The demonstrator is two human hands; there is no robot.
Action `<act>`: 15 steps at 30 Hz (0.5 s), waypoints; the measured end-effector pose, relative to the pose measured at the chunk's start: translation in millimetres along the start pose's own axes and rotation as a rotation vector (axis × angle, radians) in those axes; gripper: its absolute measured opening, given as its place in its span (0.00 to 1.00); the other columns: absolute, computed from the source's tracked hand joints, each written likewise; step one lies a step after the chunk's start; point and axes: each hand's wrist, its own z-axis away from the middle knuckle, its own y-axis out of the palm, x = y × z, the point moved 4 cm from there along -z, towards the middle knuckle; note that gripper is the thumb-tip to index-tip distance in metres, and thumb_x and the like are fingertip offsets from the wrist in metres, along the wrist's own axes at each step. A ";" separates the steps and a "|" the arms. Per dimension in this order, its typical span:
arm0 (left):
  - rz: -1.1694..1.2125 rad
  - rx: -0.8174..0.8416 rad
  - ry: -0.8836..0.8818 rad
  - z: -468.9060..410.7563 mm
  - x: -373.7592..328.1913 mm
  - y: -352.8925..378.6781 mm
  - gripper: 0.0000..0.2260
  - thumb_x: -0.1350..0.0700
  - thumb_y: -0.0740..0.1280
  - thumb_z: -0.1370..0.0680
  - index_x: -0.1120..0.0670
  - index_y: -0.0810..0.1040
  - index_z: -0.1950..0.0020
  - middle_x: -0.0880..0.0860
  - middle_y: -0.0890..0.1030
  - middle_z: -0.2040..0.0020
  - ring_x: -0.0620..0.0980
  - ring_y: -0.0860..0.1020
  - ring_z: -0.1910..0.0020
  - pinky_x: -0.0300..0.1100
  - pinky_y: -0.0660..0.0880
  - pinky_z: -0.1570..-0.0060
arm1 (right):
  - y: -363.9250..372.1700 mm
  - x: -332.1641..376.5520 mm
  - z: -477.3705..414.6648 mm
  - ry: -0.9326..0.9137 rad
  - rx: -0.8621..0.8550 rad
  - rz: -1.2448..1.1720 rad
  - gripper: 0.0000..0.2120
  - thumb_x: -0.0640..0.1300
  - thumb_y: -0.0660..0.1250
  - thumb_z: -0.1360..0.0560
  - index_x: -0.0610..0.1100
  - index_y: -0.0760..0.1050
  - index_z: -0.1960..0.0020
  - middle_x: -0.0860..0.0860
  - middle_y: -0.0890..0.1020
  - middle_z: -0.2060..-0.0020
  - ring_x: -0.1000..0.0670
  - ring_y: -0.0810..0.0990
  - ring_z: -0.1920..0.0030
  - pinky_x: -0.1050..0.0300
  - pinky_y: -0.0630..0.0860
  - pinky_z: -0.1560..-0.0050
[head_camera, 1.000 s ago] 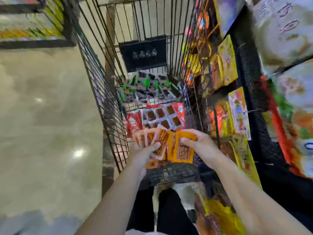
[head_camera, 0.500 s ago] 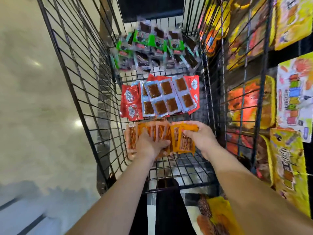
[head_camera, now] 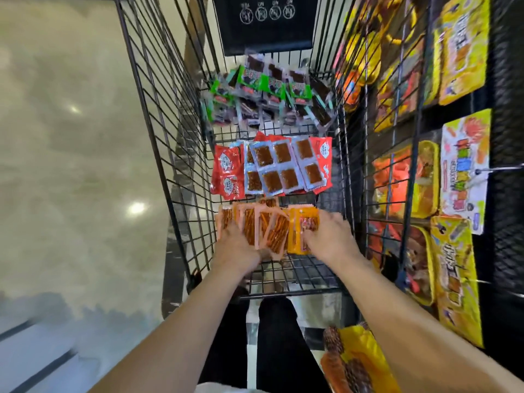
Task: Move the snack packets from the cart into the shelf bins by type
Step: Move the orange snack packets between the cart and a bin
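Observation:
Inside a black wire cart (head_camera: 158, 143) lie three groups of snack packets. Green and black packets (head_camera: 263, 92) are heaped at the far end. Red and clear packets (head_camera: 272, 165) with brown squares lie in the middle. A fanned row of orange packets (head_camera: 263, 225) lies at the near end. My left hand (head_camera: 236, 249) rests on the left part of that row, fingers gripping its packets. My right hand (head_camera: 329, 236) grips the right part, over the yellow-orange packets (head_camera: 300, 222). Both hands sit low in the cart.
To the right of the cart, shelf racks hold large yellow and orange snack bags (head_camera: 459, 46). A yellow bag (head_camera: 354, 361) lies near my right forearm. Pale glossy floor (head_camera: 71, 165) spreads left of the cart. A black sign panel (head_camera: 266, 21) hangs at the cart's far end.
The orange packets, held up above the cart a second ago, have come down to the cart's floor with both hands still on them. The view has tilted down.

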 end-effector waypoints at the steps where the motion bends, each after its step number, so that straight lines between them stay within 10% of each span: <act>1: -0.051 0.009 0.021 7.6 -0.7 -4.7 0.46 0.39 0.80 0.28 0.54 0.62 0.18 0.57 0.70 0.22 0.60 0.70 0.23 0.60 0.69 0.24 | -3.9 2.4 12.2 -0.025 -0.005 0.046 0.17 0.52 0.64 0.18 0.46 0.72 0.32 0.43 0.74 0.38 0.39 0.72 0.36 0.44 0.72 0.33; 5: -0.326 -0.048 0.140 59.4 -7.5 -33.2 0.25 0.39 0.66 0.19 0.51 0.74 0.27 0.56 0.77 0.29 0.59 0.77 0.32 0.58 0.77 0.33 | -25.1 11.5 71.5 -0.090 -0.047 0.187 0.21 0.55 0.55 0.15 0.46 0.66 0.26 0.44 0.73 0.33 0.42 0.70 0.34 0.44 0.71 0.33; 15: -0.631 -0.523 0.450 248.7 -25.2 -129.3 0.20 0.42 0.66 0.18 0.51 0.74 0.30 0.52 0.79 0.33 0.56 0.76 0.34 0.53 0.74 0.37 | -91.9 12.6 240.1 -0.181 -0.244 0.360 0.25 0.57 0.60 0.18 0.46 0.67 0.26 0.46 0.73 0.32 0.41 0.71 0.33 0.45 0.70 0.34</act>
